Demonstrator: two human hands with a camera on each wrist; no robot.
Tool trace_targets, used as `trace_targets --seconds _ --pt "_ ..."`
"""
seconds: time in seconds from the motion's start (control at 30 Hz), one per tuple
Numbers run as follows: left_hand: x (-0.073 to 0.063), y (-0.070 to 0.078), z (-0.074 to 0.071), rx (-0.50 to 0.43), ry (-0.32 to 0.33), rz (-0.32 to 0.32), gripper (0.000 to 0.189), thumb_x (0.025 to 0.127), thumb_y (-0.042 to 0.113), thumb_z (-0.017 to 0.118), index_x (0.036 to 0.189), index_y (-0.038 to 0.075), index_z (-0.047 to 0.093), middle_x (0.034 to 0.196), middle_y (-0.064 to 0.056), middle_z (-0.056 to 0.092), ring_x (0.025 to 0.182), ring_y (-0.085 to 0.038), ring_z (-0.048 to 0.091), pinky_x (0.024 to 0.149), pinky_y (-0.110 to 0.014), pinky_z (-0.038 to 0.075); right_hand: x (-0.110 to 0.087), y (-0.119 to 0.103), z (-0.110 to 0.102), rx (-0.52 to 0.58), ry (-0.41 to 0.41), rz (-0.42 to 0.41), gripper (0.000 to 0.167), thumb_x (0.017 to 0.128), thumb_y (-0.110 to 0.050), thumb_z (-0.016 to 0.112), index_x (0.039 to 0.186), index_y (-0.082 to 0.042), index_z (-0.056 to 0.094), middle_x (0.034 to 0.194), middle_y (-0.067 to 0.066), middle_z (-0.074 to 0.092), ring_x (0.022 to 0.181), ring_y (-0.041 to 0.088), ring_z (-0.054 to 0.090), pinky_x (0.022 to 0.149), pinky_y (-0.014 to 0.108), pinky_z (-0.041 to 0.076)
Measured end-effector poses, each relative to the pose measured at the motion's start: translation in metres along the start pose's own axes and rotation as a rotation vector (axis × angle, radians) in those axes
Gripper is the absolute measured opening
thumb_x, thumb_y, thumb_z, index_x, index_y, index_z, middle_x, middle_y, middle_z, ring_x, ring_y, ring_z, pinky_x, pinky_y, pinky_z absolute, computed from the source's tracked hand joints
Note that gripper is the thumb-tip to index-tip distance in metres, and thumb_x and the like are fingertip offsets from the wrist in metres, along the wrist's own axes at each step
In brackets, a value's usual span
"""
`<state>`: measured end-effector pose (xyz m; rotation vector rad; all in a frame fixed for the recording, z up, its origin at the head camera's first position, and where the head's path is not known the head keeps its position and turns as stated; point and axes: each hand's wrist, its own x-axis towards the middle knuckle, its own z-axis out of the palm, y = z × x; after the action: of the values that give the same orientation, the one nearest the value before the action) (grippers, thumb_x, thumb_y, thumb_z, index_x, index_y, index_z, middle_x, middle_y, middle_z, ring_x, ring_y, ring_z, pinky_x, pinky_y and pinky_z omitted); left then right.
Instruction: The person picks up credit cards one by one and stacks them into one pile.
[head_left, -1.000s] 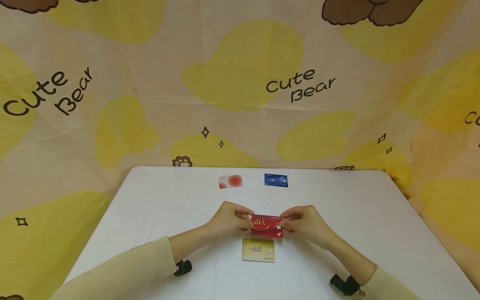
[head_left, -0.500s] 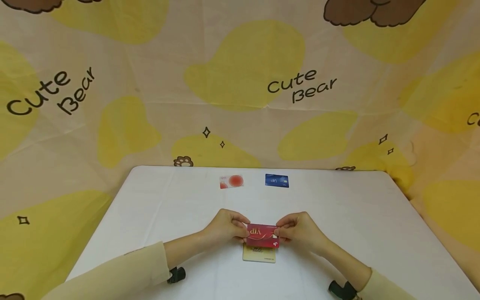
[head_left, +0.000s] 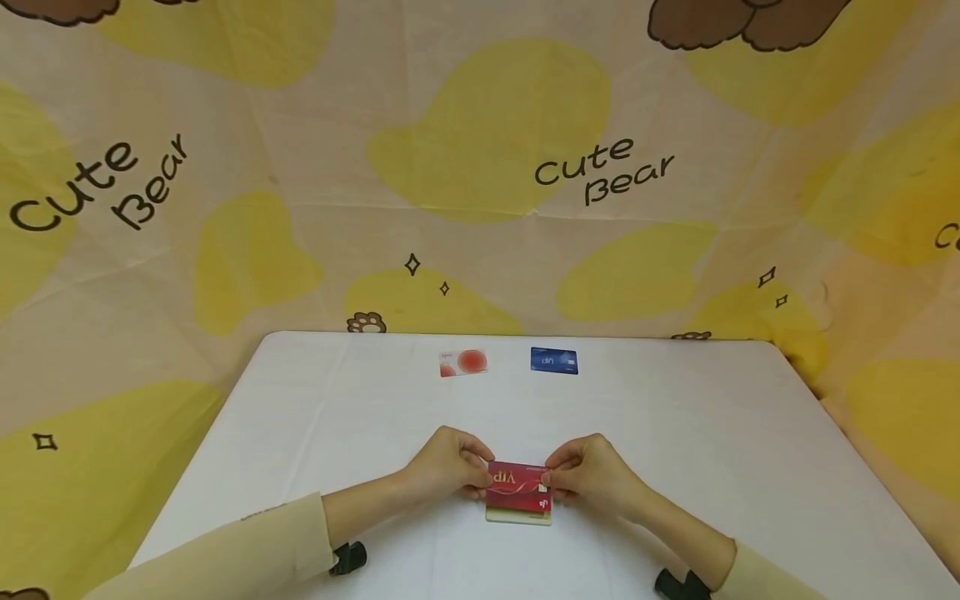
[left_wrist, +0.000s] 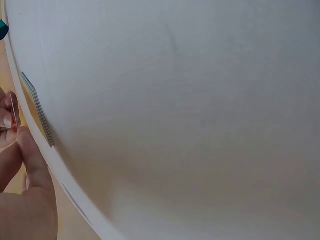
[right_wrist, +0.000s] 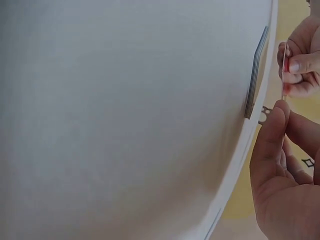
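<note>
A red VIP card (head_left: 519, 493) is held level between both hands, seen nearly edge-on in the wrist views. My left hand (head_left: 446, 467) pinches its left edge with thumb and fingers, while my right hand (head_left: 596, 475) pinches the right edge. Beneath it lies a gold card (head_left: 517, 517), of which only the near strip shows in the head view. From the side, the right wrist view reveals a neat stack of several cards (right_wrist: 256, 75) on the table, with the red card raised above it. The left wrist view shows the same stack (left_wrist: 38, 111).
A white card with a red circle (head_left: 463, 362) and a blue VIP card (head_left: 554, 361) lie apart near the far edge of the white table (head_left: 360, 408). Behind the table hangs a yellow-patterned cloth (head_left: 487, 133).
Both hands have brought the red card nearer to the person and slightly left, from beyond the gold card to over it. The gold card is now mostly covered. The far cards stay put.
</note>
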<state>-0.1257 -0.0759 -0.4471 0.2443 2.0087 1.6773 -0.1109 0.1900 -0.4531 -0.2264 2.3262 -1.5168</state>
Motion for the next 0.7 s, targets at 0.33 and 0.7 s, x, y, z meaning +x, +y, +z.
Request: trace_targets --seconds 0.33,0.7 --pt "-0.0048 -0.0023 0.0031 0.021 -0.011 0.009 0.021 0.084 -0.010 0.077 0.104 -0.010 0.071 0.070 -0.006 0.067 0.057 -0.014 0.066 0.062 -0.030 0.061 -0.0023 0.0006 0.0048 0.016 -0.020 0.022 0.015 0.089 -0.007 0.083 0.093 0.005 0.074 0.076 0.008 0.073 0.060 0.015 0.068 0.059 0.028 0.060" --pt "-0.0053 -0.0049 0.0081 0.033 -0.001 0.012 0.020 0.082 -0.012 0.076 0.101 -0.009 0.071 0.070 -0.008 0.068 0.055 -0.013 0.065 0.059 -0.028 0.060 -0.0059 0.0021 0.0082 -0.010 -0.013 0.031 0.012 0.089 -0.004 0.082 0.091 0.004 0.073 0.074 0.007 0.071 0.058 0.015 0.067 0.056 0.027 0.058"
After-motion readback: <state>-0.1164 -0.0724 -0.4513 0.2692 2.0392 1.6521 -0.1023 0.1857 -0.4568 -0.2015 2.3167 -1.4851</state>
